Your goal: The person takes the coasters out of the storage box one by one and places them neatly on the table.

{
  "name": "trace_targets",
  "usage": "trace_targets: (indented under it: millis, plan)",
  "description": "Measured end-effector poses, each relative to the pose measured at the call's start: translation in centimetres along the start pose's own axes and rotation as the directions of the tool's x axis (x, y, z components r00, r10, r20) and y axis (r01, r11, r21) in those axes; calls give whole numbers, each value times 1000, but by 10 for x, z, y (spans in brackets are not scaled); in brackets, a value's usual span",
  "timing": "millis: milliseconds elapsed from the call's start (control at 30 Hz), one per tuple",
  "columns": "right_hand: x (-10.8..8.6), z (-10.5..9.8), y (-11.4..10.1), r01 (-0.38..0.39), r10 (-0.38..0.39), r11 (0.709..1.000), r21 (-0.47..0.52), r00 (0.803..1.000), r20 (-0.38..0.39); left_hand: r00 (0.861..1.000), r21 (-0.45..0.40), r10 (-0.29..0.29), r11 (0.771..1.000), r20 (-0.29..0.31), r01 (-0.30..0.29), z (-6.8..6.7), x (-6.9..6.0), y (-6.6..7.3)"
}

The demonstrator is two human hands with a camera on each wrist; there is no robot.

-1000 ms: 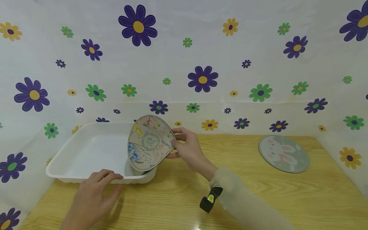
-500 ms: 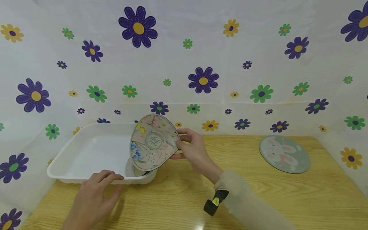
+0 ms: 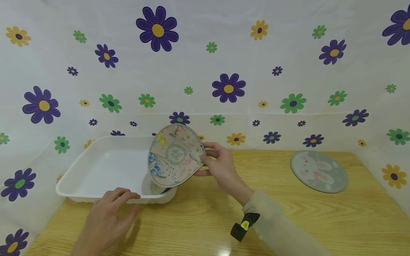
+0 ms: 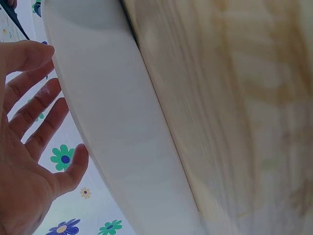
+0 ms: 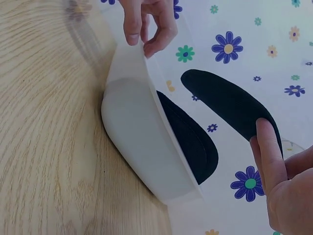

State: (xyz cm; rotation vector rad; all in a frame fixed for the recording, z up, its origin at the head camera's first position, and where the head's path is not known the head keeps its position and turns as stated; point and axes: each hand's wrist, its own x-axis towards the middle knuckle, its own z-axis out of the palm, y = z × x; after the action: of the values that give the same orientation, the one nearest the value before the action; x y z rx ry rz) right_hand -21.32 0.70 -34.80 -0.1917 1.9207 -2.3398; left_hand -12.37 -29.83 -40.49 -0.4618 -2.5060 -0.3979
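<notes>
One white tray [image 3: 102, 170] sits at the left of a wood-grain table [image 3: 192, 224], before a flower-printed backdrop [image 3: 189, 67]. The left hand [image 3: 109, 215] rests relaxed fingers on its near rim without clenching. If that hand bore down or shoved, the tray could tip or slide. Inside the tray's right end, a dark-backed pad [image 5: 193, 142] pokes up slantwise, partly hidden. Just above it, the floral mat [image 3: 175, 161], a rounded triangle, is tilted upright, apart from the tray; the right hand [image 3: 221, 167] pinches its right edge, thumb in front, fingers behind. Gripped at one edge only, it could swing, slip free, or catch the rim if lowered carelessly. Its round emblem [image 3: 176, 154] carries lettering too blurred to read; no brand shows. Further right, a black wrist strap [image 3: 253, 217] bears a yellow sticker [image 3: 245, 225], its mark illegible. At far right lies a grey-green oval mat [image 3: 319, 172] with a rabbit print, showing no readable writing.
</notes>
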Motion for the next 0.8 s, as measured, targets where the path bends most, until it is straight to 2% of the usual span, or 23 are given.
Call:
trace_targets:
  millis: [400,667,800]
  plan:
    - [1,-19,-4,-8,9,1000,6,995,-98,999,46,-44,998,16,43,1,4,3]
    - [-1,-36,-10,-14,15,1000,8,992,-127,999,62,-13,998,-36,15,5,6,4]
    - [-2,-47,-11,-3,2,1000,0,989,-146,999,53,-32,998,-40,34,6,7,6]
